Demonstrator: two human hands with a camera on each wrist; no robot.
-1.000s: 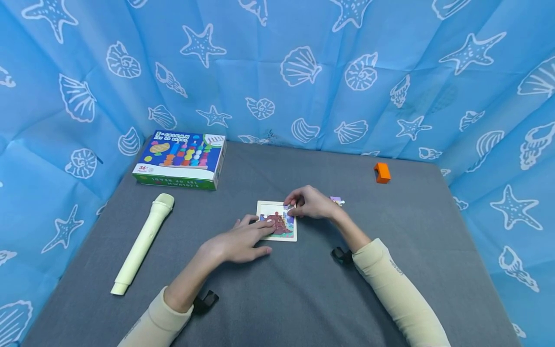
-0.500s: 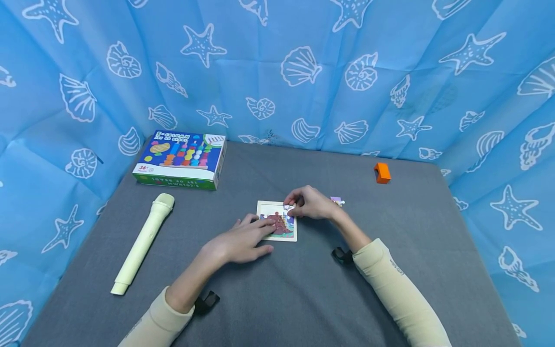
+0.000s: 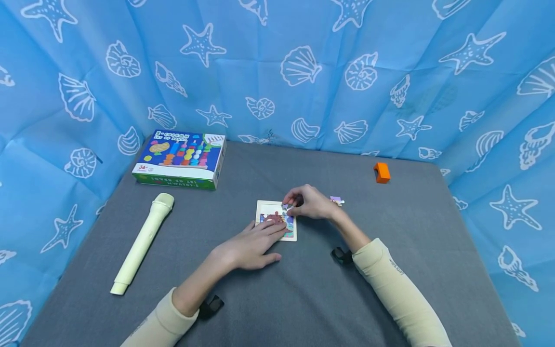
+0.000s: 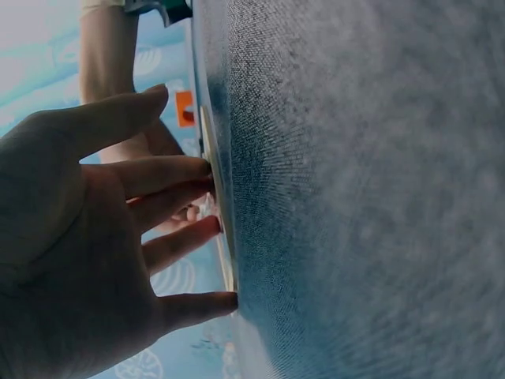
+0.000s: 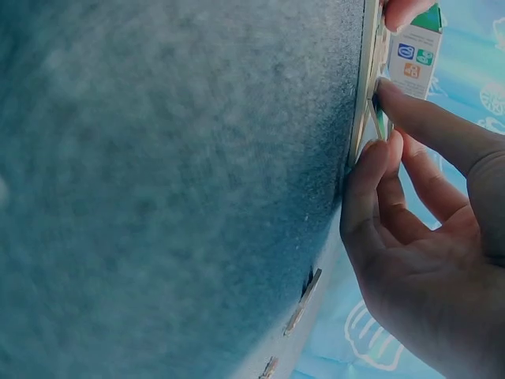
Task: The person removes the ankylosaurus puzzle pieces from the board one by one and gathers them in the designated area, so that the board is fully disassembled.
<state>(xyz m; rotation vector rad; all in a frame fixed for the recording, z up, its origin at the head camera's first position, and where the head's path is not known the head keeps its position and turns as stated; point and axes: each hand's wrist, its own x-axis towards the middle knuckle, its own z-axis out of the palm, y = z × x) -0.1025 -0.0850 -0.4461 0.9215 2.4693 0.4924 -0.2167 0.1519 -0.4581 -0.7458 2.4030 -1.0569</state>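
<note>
A small jigsaw puzzle in a pale square tray [image 3: 271, 207] lies on the grey cloth, its upper left part bare. My left hand [image 3: 250, 246] rests on the assembled pieces with its fingers extended, hiding part of the picture. At the tray's upper right corner, my right hand [image 3: 313, 202] pinches a puzzle piece [image 5: 379, 118] between thumb and fingers. The right wrist view shows this piece tilted against the tray. Another puzzle piece [image 3: 336, 200] lies on the cloth just behind the right wrist.
A bead-set box [image 3: 179, 156] stands at the back left, with a pale yellow toy microphone [image 3: 143, 243] in front of it. An orange arch-shaped block [image 3: 382, 172] sits at the back right. A blue shell-print curtain [image 3: 299, 96] hangs behind the table.
My left hand has slid right across the puzzle, covering more of its lower part. The right hand stays at the corner, and the piece in its fingers has changed its tilt slightly.
</note>
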